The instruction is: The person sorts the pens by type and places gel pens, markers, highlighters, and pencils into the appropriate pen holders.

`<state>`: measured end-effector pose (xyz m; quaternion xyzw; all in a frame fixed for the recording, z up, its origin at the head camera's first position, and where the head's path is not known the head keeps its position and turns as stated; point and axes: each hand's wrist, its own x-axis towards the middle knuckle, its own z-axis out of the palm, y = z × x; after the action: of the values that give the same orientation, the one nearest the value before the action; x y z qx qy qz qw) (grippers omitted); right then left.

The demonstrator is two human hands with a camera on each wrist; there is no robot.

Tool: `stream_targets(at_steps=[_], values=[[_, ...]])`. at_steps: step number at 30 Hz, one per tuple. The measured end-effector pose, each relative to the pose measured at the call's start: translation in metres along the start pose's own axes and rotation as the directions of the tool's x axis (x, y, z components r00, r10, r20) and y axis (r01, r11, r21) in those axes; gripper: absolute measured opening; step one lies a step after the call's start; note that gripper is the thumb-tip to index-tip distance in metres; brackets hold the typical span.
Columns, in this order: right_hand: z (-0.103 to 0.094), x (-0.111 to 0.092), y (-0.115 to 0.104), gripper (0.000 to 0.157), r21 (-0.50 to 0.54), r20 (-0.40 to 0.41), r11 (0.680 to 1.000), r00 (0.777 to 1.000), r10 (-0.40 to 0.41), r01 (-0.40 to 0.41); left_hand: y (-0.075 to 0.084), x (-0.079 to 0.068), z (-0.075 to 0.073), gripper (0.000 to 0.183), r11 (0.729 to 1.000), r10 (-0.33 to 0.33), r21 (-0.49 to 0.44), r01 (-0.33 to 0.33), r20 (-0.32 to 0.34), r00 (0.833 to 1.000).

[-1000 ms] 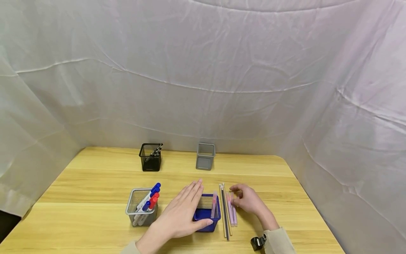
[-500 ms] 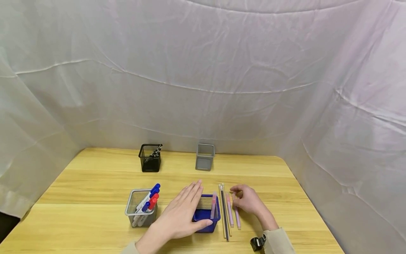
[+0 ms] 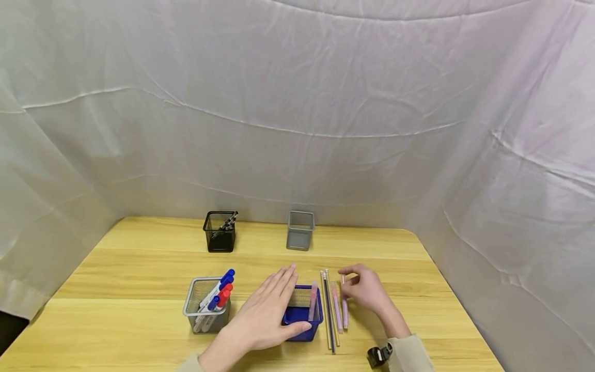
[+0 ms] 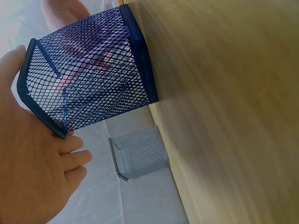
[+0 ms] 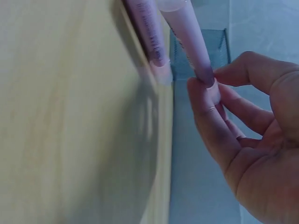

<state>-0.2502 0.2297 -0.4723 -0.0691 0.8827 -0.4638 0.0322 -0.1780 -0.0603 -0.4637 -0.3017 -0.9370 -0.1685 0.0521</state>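
Note:
My left hand point(image 3: 265, 312) lies with straight fingers across the rim of a blue mesh pen holder point(image 3: 304, 333). In the left wrist view the thumb touches the rim of this holder point(image 4: 88, 74). One pink-capped pen point(image 3: 313, 302) stands inside it. My right hand point(image 3: 367, 290) pinches the upper end of a purple pen point(image 5: 191, 39) between thumb and index finger, and that end looks raised off the table. Left of it lies a second purple pen point(image 5: 149, 32) with a pink cap. Several long pencils point(image 3: 329, 310) lie between that pen and the blue holder.
At the left stands a silver mesh holder point(image 3: 195, 297) with blue and red markers point(image 3: 224, 294). Farther back are a black mesh holder point(image 3: 220, 243) with black pens and a grey mesh holder point(image 3: 299, 237). Pale cloth point(image 3: 297, 129) hangs around the wooden table point(image 3: 139, 268).
My right hand has drawn the pinched pen apart from its neighbour to the right. The pen's lower end has since swung back left a little. My left hand stays in place.

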Motion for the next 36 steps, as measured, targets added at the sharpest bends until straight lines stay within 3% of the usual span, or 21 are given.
stream_targets(at_steps=[7, 18, 36], values=[[-0.004, -0.002, -0.013, 0.044, 0.008, -0.106, 0.995, 0.989, -0.101, 0.103, 0.000, 0.000, 0.000, 0.103, 1.000, -0.001, 0.002, 0.001, 0.001, 1.000], [-0.007, -0.010, -0.033, 0.039, 0.101, -0.255, 0.952, 0.932, -0.257, 0.290, 0.000, 0.000, 0.000, 0.103, 1.000, -0.002, -0.001, 0.002, -0.002, 1.000], [-0.003, -0.029, -0.071, 0.041, 0.212, -0.401, 0.818, 0.811, -0.426, 0.535, 0.000, 0.000, 0.000, 0.101, 1.000, -0.010, -0.010, 0.010, 0.004, 1.000]])
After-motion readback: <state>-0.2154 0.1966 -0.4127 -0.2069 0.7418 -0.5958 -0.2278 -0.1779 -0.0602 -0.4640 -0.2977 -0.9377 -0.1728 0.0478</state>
